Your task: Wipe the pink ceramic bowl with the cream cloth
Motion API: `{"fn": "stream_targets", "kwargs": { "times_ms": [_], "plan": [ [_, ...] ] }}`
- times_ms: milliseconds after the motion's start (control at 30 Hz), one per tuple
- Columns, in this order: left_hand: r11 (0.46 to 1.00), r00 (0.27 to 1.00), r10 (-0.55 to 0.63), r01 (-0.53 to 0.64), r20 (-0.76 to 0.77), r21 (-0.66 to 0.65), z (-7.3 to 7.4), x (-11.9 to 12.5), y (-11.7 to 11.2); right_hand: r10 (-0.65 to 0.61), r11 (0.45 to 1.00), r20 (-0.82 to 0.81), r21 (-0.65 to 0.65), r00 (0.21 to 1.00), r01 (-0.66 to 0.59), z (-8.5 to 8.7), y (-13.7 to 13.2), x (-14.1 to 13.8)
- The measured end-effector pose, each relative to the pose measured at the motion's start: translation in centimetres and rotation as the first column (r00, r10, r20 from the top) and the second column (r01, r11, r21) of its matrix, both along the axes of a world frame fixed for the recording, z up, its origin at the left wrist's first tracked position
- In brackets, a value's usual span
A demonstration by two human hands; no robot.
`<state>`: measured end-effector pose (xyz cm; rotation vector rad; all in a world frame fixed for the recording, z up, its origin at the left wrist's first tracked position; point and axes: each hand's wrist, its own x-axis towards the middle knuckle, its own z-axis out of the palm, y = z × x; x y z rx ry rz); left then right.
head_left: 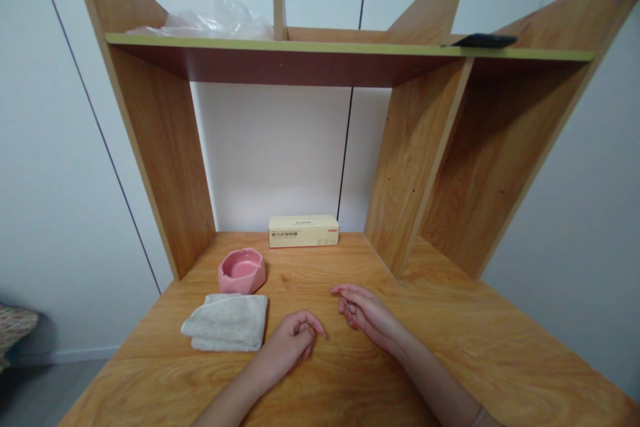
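My left hand (pixel 291 341) rests on the wooden desk (pixel 450 340) with its fingers curled loosely inward and nothing in them. Just to its left lies a folded grey cloth (pixel 227 322). My right hand (pixel 364 312) lies on the desk a little to the right, fingers half bent and slightly apart, holding nothing. A pink bowl (pixel 242 271) stands behind the cloth. At the back of the desk sits a long beige box (pixel 303 231) with printed text.
A wooden hutch rises over the desk, with upright panels (pixel 415 167) to the right and left. Its upper shelf (pixel 300 45) carries a crumpled clear plastic bag (pixel 210 21) and a flat black object (pixel 484 40). White walls surround it.
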<state>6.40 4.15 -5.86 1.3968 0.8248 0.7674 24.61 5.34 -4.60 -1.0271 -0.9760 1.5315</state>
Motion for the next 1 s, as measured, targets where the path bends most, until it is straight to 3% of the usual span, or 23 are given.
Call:
{"fn": "stream_targets", "kwargs": {
  "times_ms": [567, 1000],
  "plan": [
    [0.979, 0.988, 0.039, -0.009, 0.146, -0.203, 1.3, -0.7, -0.3, 0.003, 1.0, -0.001, 0.006, 1.0, -0.003, -0.1, 0.0, 0.1],
    [0.976, 0.983, 0.075, -0.038, 0.165, -0.217, 1.3, -0.7, -0.5, 0.015, 1.0, 0.012, 0.019, 1.0, -0.016, -0.3, 0.1, 0.1]
  ]
}}
